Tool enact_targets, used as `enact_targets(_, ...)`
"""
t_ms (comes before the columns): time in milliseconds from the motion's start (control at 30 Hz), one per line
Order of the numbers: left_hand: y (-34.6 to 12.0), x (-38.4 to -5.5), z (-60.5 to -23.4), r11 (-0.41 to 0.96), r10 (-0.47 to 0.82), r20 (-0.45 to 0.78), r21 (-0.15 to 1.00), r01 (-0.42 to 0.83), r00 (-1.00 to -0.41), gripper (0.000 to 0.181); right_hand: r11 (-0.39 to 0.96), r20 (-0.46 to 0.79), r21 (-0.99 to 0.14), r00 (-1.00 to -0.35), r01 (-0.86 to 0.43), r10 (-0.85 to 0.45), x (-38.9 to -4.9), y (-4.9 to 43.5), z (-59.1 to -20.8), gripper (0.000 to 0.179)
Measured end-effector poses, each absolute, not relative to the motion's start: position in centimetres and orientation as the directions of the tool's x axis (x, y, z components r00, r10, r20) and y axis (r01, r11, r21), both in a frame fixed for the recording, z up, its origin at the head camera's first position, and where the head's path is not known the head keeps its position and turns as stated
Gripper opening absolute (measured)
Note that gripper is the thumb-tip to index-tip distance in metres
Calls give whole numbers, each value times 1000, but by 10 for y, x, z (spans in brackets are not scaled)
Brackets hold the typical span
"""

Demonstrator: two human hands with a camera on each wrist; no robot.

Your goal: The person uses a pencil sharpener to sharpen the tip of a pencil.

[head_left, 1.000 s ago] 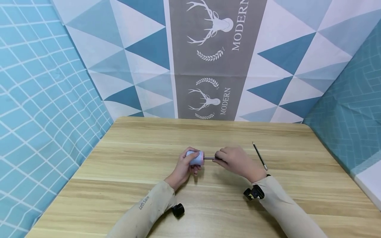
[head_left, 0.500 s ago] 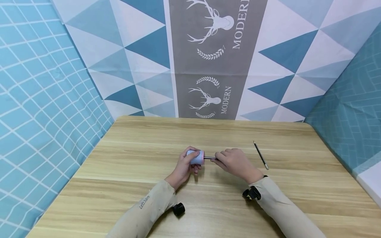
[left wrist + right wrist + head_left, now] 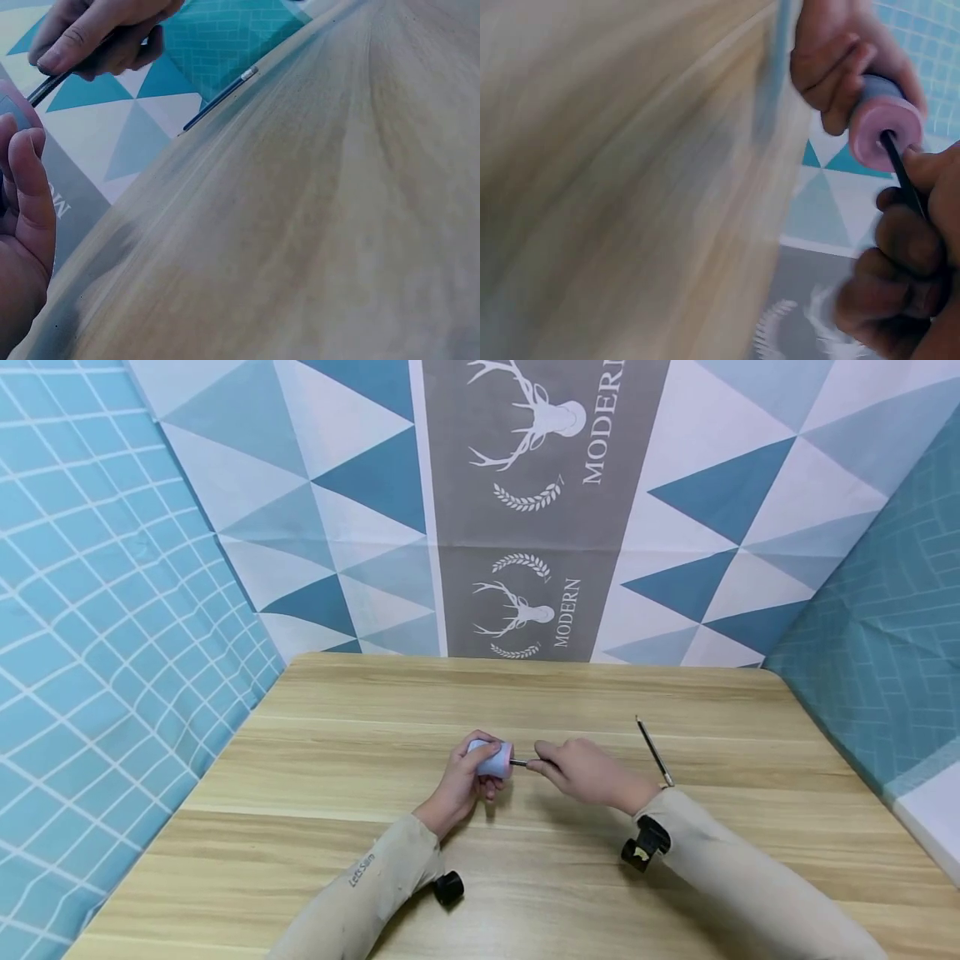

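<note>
My left hand (image 3: 459, 782) holds a small light-blue pencil sharpener (image 3: 491, 759) on its side, thumb across its body. The pink end face (image 3: 865, 140) with a round hole shows in the right wrist view. A dark pencil (image 3: 902, 174) goes into that hole. With thumb and curled fingers, my right hand (image 3: 591, 772) pinches the pencil close to the sharpener, and only a short length shows between them. The pencil's back part is hidden in the right hand. Both hands are over the middle of the wooden table (image 3: 360, 852).
A second dark pencil (image 3: 654, 750) with a pale end lies on the table beyond my right wrist. A patterned cloth wall (image 3: 360, 527) stands behind the table, and blue cloth walls flank it. A white edge (image 3: 930, 814) borders the table at the right.
My right hand has come slightly left, nearer the sharpener, and its wrist has turned. Less of the pencil shows between the hands. The left hand has kept its hold, almost still.
</note>
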State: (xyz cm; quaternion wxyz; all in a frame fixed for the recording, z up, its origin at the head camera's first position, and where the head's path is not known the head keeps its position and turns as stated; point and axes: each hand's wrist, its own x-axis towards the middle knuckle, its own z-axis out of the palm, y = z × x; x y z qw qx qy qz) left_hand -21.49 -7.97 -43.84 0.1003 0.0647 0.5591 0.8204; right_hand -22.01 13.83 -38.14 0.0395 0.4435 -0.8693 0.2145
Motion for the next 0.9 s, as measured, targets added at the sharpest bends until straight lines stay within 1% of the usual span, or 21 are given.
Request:
enact_targets(67, -81, -215, -438, -353, 245, -4, 931, -94, -969, 4, 524, 117, -550, -681, -651, -723, -222, 137, -376, 30)
enact_targets(133, -82, -214, -437, -352, 248, 1, 932, -89, -969, 4, 514, -32, -716, -714, -472, -699, -225, 136, -372, 32)
enact_targets(167, -83, -214, -437, -353, 248, 5, 932, -86, -969, 5, 507, -103, -773, -713, -381, -693, -228, 136, -370, 32)
enact_targets(233, -83, -214, -437, -359, 241, 15, 931, -74, -970, 6, 489, -229, -849, -695, -200, -682, -233, 137, -368, 33)
enact_targets(300, -83, -214, -437, -364, 233, 25, 929, -64, -972, 7, 476, -326, -878, -666, -50, -671, -238, 137, -367, 34)
enact_targets(367, -82, -214, -438, -374, 224, 27, 925, -61, -974, 7, 478, -374, -878, -648, 18, -664, -241, 138, -366, 35)
enact_targets(400, -81, -214, -438, -379, 221, 26, 923, -61, -975, 7, 482, -379, -876, -650, 22, -658, -242, 139, -367, 36)
enact_targets(433, -81, -214, -439, -379, 218, 25, 923, -61, -976, 7, 486, -372, -874, -659, 11, -654, -242, 139, -368, 37)
enact_targets(500, -79, -214, -440, -382, 214, 23, 922, -62, -977, 6, 498, -322, -864, -689, -66, -650, -240, 141, -369, 39)
enact_targets(600, -78, -214, -441, -374, 215, 26, 926, -58, -976, 7, 509, -141, -807, -740, -299, -658, -234, 142, -370, 33)
enact_targets(667, -78, -215, -441, -367, 221, 31, 929, -54, -975, 8, 514, 12, -708, -736, -484, -677, -229, 143, -371, 26)
enact_targets(700, -78, -215, -441, -366, 223, 34, 929, -52, -974, 8, 518, 90, -632, -718, -577, -690, -227, 143, -371, 22)
enact_targets(767, -78, -215, -441, -364, 229, 37, 930, -51, -973, 9, 517, 211, -466, -657, -718, -723, -223, 144, -371, 15)
enact_targets(833, -78, -215, -441, -370, 231, 39, 927, -51, -972, 7, 507, 303, -289, -580, -812, -756, -221, 144, -371, 13)
enact_targets(900, -78, -215, -441, -378, 231, 38, 924, -53, -972, 6, 489, 377, -120, -496, -864, -783, -219, 144, -372, 13)
